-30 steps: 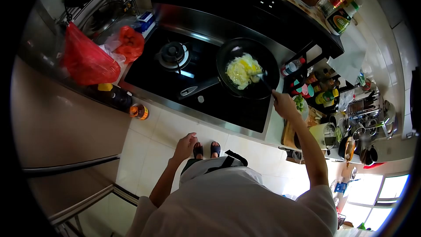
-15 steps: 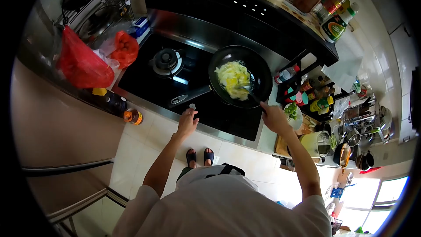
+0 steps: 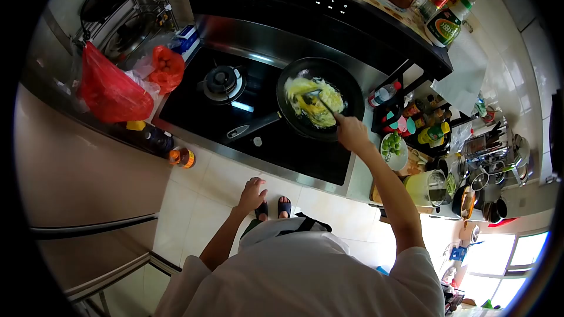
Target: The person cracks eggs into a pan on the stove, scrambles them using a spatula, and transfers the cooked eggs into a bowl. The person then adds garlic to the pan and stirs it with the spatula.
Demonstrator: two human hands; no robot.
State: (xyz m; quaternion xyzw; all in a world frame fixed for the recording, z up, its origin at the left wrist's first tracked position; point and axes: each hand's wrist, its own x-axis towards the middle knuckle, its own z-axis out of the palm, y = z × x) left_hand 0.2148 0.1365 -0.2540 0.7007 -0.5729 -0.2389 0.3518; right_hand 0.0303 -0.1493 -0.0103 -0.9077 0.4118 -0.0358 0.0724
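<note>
Clearly, the right hand (image 3: pixel 353 134) has its grip closed around the dark handle of a spatula (image 3: pixel 324 104), just over the near right rim of a black wok (image 3: pixel 354 95). The spatula's long axis slants up and to the left in the view, away from the body: the handle end sits in the fist, and the greyish head points toward the far left part of the wok, down in the yellow-and-white egg (image 3: pixel 320 118). The egg lies spread over the bottom of the wok, with dark metal showing around it.

The wok rests on the right side of a black glass stove (image 3: pixel 314 161). Its long handle (image 3: pixel 254 124) points the other way, down and to the left, toward the stove's front edge, near a round knob (image 3: pixel 257 141). A second burner (image 3: pixel 222 82) stands to the left of the wok, well apart from it.

Low before the stove, the left hand (image 3: pixel 252 194) hangs above the floor (image 3: pixel 202 199), its grip loose and partly wide, the fingers gently bent and holding nothing. On the tabletop (image 3: pixel 357 181) to the right, a white plate (image 3: pixel 402 159) of green pieces (image 3: pixel 390 144) sits near the right forearm.
</note>
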